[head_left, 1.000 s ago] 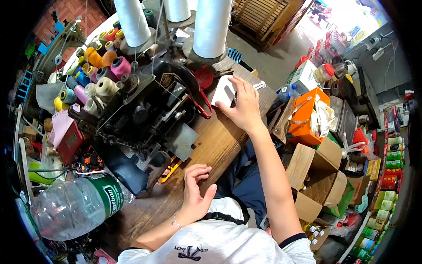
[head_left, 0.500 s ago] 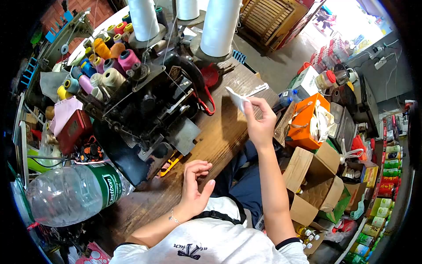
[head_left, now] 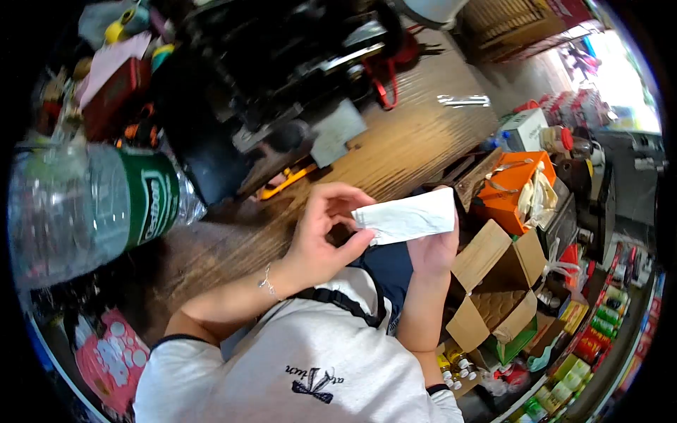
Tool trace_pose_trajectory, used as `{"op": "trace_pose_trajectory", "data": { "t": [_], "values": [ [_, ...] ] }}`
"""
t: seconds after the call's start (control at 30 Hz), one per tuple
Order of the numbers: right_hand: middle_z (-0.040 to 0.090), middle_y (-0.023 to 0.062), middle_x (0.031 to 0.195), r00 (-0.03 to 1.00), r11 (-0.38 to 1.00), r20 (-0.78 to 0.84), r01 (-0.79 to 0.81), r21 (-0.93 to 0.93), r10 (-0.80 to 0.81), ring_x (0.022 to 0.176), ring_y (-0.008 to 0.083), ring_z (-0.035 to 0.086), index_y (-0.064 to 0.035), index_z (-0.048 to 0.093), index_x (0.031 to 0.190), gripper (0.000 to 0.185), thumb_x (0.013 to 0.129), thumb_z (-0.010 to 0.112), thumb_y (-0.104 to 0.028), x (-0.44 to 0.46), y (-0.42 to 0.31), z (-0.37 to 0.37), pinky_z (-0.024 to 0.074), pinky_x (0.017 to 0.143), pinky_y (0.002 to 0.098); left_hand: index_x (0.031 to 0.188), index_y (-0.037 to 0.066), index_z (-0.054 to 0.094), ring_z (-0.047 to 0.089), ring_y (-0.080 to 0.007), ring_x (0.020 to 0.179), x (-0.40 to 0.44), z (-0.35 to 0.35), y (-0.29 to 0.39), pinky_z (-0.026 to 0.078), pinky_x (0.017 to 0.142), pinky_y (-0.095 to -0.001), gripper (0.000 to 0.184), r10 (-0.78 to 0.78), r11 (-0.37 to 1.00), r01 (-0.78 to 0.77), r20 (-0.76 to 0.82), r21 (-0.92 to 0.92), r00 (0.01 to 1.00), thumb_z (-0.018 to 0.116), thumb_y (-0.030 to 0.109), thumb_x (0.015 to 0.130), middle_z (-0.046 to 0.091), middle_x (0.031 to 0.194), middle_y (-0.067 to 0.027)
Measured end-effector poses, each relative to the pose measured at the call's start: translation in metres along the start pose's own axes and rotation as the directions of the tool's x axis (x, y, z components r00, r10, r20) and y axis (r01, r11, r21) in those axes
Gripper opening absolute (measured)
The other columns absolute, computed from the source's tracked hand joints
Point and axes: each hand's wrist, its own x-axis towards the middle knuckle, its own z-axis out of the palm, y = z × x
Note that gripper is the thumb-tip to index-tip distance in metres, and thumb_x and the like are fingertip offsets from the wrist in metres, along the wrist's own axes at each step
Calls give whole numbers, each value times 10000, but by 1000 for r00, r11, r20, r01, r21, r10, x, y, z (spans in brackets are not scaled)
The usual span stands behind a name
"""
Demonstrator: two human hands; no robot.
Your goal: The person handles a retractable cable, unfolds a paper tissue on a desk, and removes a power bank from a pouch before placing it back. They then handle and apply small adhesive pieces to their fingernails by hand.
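Folded white cloth (head_left: 409, 217) looks light and limp to me, best held by its ends: left hand (head_left: 328, 229) pinches one, right hand (head_left: 436, 252) backs the other, fingers hidden.

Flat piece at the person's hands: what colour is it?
The flat piece is white, showing best in the head view.
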Motion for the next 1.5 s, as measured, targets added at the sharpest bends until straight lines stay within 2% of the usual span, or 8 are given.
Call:
{"op": "trace_pose_trajectory", "data": {
  "t": [0.33, 0.4, 0.7, 0.77, 0.83, 0.97, 1.2, 1.5],
  "values": [
    [535, 107, 1080, 997, 997, 6, 80, -18, -80, 1013, 224, 509, -13, 444, 1119, 410, 809, 553, -259, -27, -1, 2, 370, 920, 380, 1020, 58, 392, 505, -63, 811, -4, 1, 4, 427, 685, -198, 332, -89, 995, 86, -54, -57, 995, 590, -5, 761, 483, 913, -32],
    [551, 70, 907, 990, 984, -103, 76, -160, -93, 867, 127, 529, -22, 466, 909, 192, 795, 570, -136, -29, -2, 2, 407, 823, 275, 1013, 57, 393, 486, -57, 803, -4, 1, 5, 420, 690, -193, 308, -59, 996, 55, -64, -66, 996, 578, -3, 773, 470, 895, -24],
    [554, 60, 847, 959, 913, -128, 192, -360, -252, 729, 81, 500, -32, 484, 859, 117, 783, 567, -66, -37, -6, 4, 428, 650, 212, 997, 56, 403, 464, -69, 808, -4, 3, 7, 405, 735, -211, 269, -63, 995, 52, -128, -82, 990, 559, -4, 785, 455, 891, -20],
    [551, 86, 861, 862, 707, -105, 330, -626, -496, 717, 103, 500, -25, 488, 858, 139, 758, 584, -21, -39, -3, 4, 419, 605, 202, 986, 54, 413, 466, -84, 821, 1, 0, 0, 400, 747, -217, 274, 78, 997, -75, -141, 29, 987, 570, -6, 771, 458, 894, -32],
    [546, 125, 888, 709, 274, 126, 422, -864, -693, 770, 163, 533, -25, 522, 861, 194, 701, 607, 45, -37, -4, 10, 435, 644, 214, 910, 51, 471, 478, -144, 846, 2, -3, -3, 393, 762, -250, 255, 221, 968, -201, -133, 150, 966, 625, 13, 711, 471, 896, -71],
    [547, 112, 937, 550, -163, 539, 588, -792, -638, 785, 219, 578, -64, 601, 845, 347, 560, 642, 129, -39, -7, 22, 502, 658, 267, 832, 56, 539, 491, -199, 839, -1, -3, 4, 396, 748, -279, 240, 198, 941, -203, 44, 270, 979, 696, 91, 654, 484, 882, -87],
    [587, 122, 914, 578, -222, 608, 599, -769, -544, 767, 207, 608, -41, 653, 835, 271, 604, 655, 99, -37, 5, 34, 519, 657, 248, 932, 106, 473, 469, -187, 836, -5, -2, 0, 414, 690, -274, 481, 500, 779, -483, 69, 401, 863, 789, 167, 575, 439, 934, -86],
    [587, 105, 872, 867, 54, 290, 340, -939, -405, 655, 151, 567, -16, 607, 923, 283, 657, 655, 67, -29, 18, 24, 442, 499, 222, 939, 140, 540, 464, -206, 870, 4, -7, 8, 288, 786, -351, 367, 309, 326, -354, 255, 877, 916, 707, 168, 612, 475, 928, -25]
  ]
}}
